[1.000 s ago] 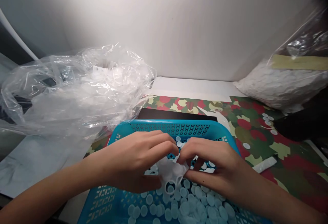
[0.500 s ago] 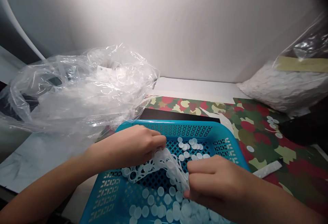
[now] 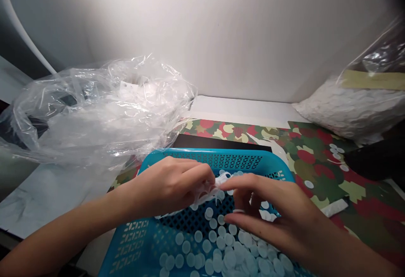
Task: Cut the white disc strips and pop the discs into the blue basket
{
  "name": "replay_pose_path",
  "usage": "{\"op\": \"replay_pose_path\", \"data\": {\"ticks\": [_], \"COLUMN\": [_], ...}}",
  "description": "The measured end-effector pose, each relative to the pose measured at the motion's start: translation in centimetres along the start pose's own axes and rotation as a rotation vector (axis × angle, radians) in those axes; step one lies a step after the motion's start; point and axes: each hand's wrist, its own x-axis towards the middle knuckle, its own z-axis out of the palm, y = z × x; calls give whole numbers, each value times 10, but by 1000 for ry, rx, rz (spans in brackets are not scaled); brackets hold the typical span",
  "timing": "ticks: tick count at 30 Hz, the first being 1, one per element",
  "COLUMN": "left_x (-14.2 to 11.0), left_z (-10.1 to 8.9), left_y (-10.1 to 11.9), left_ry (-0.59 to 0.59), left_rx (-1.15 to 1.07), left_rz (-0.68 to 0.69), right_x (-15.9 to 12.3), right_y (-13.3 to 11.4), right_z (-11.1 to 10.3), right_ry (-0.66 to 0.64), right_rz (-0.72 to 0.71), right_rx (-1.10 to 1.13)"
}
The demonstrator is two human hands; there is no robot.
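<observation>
In the head view, the left hand (image 3: 174, 184) clamps a crumpled white plastic web of rings (image 3: 205, 194) over a blue perforated plastic basket (image 3: 211, 152), likely positioned to catch loose translucent discs (image 3: 207, 246); the right hand (image 3: 278, 201) has thumb and forefinger apart beside it.

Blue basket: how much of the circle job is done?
Looks done: many loose white discs in the basket. In hand: the left hand pinches a holey white sheet, right hand beside it. To go: perhaps the white stuff in the left-side clear bag; amount unclear.
</observation>
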Motion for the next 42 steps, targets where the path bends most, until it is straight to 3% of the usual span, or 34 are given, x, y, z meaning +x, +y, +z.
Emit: {"op": "replay_pose_path", "data": {"ticks": [4, 9, 13, 15, 19, 21, 24, 27, 30, 33, 42], "left_x": [-3, -6, -5, -4, -1, -2, -5, -6, -8, -11, -8], "left_z": [3, 5, 5, 4, 4, 5, 6, 4, -1, -2, 1], "left_y": [12, 22, 23, 20, 10, 7, 7, 13, 21, 29, 26], "left_ry": [13, 15, 55, 74, 154, 150, 111, 153, 167, 155, 186], "left_rx": [-90, -128, -103, -72, 27, 26, 10, 73, 195, 261, 308], "left_rz": [-46, 56, -92, -159, -230, -226, -128, 77, 292, 380, 380], "right_x": [3, 1, -1, -2, -2, -2, 0, 2, 2, 3, 1], "right_y": [1, 1, -2, -7, -12, -11, -7, -5, -6, -8, -13], "right_z": [5, 8, 6, 3, 0, 0, -2, -5, -6, -4, 2], "right_ry": [18, 5, 33, -70, -420, -479, -322, -164, -142, -159, -77], "right_rz": [-48, -155, -268, -304, -352, -342, -248, -129, 11, 99, -189], "right_rx": [-19, -32, -190, -276, -319, -328, -283, -118, 21, 103, -68]}}
